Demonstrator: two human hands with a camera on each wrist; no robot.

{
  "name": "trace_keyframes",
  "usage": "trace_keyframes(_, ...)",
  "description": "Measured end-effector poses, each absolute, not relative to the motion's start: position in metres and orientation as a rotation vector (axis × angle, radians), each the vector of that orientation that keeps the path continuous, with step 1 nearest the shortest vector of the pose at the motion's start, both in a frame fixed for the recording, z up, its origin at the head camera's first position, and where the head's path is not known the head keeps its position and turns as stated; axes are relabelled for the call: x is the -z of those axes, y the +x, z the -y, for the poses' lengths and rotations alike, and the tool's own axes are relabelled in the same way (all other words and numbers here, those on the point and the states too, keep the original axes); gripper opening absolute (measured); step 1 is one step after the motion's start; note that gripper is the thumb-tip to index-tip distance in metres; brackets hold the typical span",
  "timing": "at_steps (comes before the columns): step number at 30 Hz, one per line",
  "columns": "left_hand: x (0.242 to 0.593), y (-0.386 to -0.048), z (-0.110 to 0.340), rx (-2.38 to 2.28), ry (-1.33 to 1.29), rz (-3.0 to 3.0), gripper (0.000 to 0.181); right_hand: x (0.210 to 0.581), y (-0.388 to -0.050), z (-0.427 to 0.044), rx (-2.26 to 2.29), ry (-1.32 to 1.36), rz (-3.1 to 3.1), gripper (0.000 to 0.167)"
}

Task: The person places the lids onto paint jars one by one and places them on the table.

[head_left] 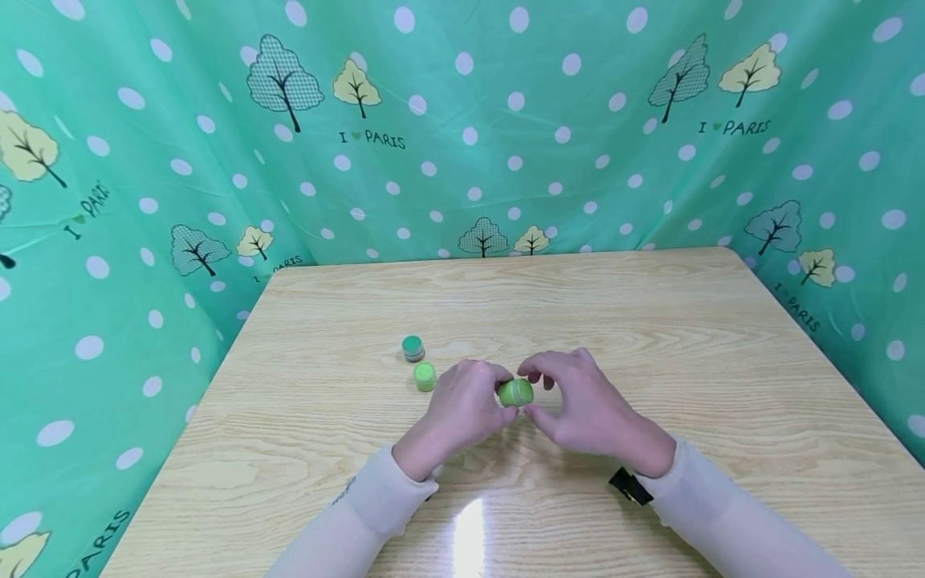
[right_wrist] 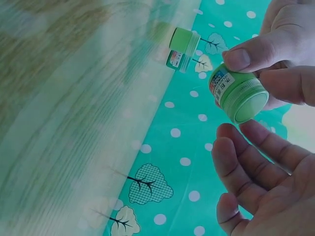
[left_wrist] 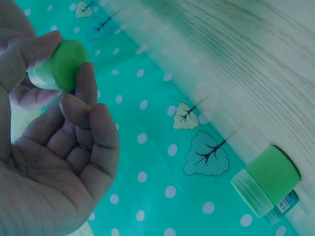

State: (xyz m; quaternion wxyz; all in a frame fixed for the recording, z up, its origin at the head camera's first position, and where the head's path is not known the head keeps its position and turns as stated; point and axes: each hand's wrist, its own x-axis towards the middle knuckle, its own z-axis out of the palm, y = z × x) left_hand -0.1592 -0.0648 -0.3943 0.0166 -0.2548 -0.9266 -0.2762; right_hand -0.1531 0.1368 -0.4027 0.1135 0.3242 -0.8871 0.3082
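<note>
A small light green paint jar [head_left: 516,392] with a printed label is pinched between the thumb and fingers of my left hand [head_left: 468,401], held sideways above the table. In the right wrist view, the jar's ribbed, see-through lid [right_wrist: 248,104] points toward my right hand [head_left: 588,405]. That hand is spread around the lid end, its fingers [right_wrist: 236,167] loosely bent and apart from the jar; whether its thumb touches the lid is hard to tell. The jar's rounded green base [left_wrist: 73,64] shows in the left wrist view.
Left of my left hand, another light green jar [head_left: 425,377] stands upright on the wooden table [head_left: 325,433]. Just behind it is a dark green jar [head_left: 413,349]. A green dotted curtain [head_left: 470,177] hangs along the table's back and sides.
</note>
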Motion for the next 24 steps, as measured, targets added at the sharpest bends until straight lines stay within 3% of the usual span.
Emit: trace_keyframes(24,0.3965,-0.1608,0.0651,0.865,-0.816,2.858,0.020,0.4059,-0.1547,-0.1350,-0.898,0.920,2.597,0.020)
